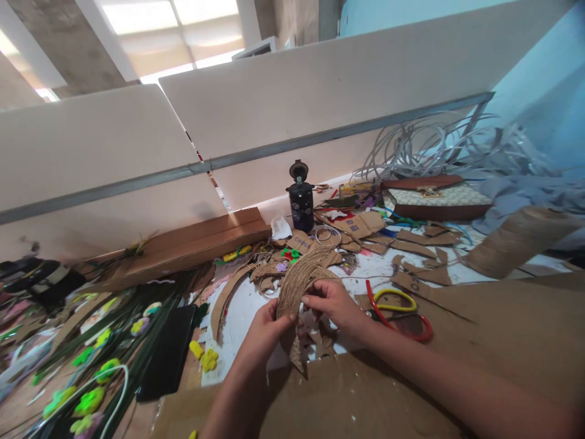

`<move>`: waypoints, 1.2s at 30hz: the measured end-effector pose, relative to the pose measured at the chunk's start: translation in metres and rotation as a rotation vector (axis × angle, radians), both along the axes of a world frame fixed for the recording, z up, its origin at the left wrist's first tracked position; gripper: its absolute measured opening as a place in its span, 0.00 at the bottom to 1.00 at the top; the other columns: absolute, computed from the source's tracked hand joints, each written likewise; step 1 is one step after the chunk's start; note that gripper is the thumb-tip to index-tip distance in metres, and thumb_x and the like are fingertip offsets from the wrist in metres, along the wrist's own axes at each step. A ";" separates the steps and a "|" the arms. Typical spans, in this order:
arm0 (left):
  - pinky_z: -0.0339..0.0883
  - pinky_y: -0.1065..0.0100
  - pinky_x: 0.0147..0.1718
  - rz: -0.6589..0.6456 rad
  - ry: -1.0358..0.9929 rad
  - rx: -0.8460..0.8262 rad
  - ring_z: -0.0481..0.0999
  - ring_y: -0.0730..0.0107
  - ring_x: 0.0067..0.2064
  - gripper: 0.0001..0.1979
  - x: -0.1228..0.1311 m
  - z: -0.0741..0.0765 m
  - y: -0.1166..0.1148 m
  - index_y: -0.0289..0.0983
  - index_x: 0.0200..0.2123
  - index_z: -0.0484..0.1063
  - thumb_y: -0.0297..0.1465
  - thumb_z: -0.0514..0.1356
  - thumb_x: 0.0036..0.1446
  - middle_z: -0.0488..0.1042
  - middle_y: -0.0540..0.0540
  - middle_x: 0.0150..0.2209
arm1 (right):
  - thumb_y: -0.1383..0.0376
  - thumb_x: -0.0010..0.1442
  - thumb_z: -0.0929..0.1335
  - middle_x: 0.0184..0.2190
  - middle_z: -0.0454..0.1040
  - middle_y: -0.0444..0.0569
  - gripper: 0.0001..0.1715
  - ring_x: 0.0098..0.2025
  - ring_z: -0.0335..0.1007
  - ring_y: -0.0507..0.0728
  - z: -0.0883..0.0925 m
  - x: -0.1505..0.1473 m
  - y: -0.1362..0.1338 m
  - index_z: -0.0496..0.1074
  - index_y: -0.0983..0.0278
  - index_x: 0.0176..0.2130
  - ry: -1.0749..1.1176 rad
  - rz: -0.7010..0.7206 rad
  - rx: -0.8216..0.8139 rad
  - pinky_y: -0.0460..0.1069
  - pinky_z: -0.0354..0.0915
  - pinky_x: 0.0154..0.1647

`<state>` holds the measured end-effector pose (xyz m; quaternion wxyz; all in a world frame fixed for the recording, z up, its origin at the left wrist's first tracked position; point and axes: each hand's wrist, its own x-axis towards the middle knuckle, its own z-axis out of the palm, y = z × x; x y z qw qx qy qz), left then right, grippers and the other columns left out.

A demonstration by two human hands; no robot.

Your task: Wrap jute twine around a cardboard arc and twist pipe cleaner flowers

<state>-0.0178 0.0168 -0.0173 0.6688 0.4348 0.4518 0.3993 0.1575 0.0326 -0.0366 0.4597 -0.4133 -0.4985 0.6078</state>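
Pinching a curved twine strip (298, 277), your left grip (270, 326) and right grip (333, 303) flank it; scissors (395, 308) lie to the right.

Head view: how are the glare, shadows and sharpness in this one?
Head view: the window glares nearly white; head view: a soft shadow darkens the cardboard sheet beneath the right forearm; head view: the twine-covered band shows distinct strands, while the dark object at the left edge looks smeared.
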 end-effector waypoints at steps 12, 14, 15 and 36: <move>0.69 0.69 0.32 0.026 0.040 0.073 0.77 0.66 0.31 0.18 0.003 0.004 -0.001 0.34 0.37 0.76 0.32 0.73 0.40 0.80 0.45 0.32 | 0.60 0.56 0.69 0.23 0.74 0.44 0.09 0.21 0.66 0.52 0.000 0.011 0.004 0.74 0.64 0.32 -0.279 0.239 0.011 0.45 0.59 0.22; 0.66 0.72 0.26 0.022 0.065 0.035 0.74 0.70 0.26 0.15 0.004 0.007 -0.002 0.34 0.34 0.76 0.30 0.71 0.40 0.78 0.48 0.27 | 0.62 0.58 0.68 0.26 0.76 0.46 0.08 0.26 0.70 0.54 0.006 0.027 0.004 0.75 0.64 0.32 -0.451 0.272 0.118 0.46 0.61 0.26; 0.64 0.72 0.24 0.027 0.078 0.020 0.72 0.71 0.24 0.13 0.004 0.009 -0.003 0.34 0.33 0.75 0.29 0.69 0.40 0.77 0.49 0.25 | 0.64 0.58 0.68 0.28 0.77 0.47 0.06 0.30 0.71 0.56 0.010 0.037 0.002 0.76 0.63 0.32 -0.560 0.267 0.214 0.47 0.62 0.29; 0.58 0.74 0.21 -0.038 0.084 -0.035 0.67 0.74 0.20 0.11 0.006 0.009 -0.005 0.35 0.28 0.72 0.30 0.68 0.38 0.73 0.52 0.20 | 0.68 0.63 0.65 0.36 0.77 0.50 0.10 0.40 0.70 0.59 0.033 0.123 -0.061 0.77 0.61 0.38 -0.922 0.195 0.484 0.53 0.62 0.42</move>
